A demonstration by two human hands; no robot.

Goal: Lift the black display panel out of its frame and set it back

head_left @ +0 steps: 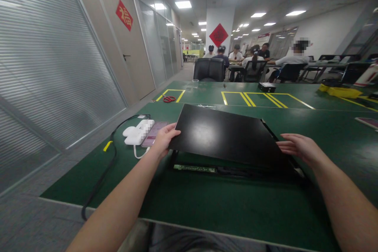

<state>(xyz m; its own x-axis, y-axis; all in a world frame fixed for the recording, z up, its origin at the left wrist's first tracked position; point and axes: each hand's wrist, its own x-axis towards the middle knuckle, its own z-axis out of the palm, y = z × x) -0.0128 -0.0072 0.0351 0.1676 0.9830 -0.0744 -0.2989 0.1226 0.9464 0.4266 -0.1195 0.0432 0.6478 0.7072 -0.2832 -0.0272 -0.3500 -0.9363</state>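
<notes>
A thin black panel (pixel 224 136) with a glossy face is tilted above a dark frame (pixel 242 171) on the green table. My left hand (pixel 165 137) pinches the panel's left edge, thumb on top. At the right edge of the panel and frame is my right hand (pixel 298 147), its fingers stretched out and a gap between thumb and fingers; whether it touches the edge is hard to tell. A green circuit strip (pixel 195 168) shows along the near side of the frame. The panel hides most of what lies beneath it.
Left of the panel are a phone (pixel 155 132), a white power strip (pixel 141 130) and a black cable (pixel 113 157). Red scissors (pixel 169 99) and a black box (pixel 266 87) lie farther back on the green table (pixel 236 208). Several people sit beyond.
</notes>
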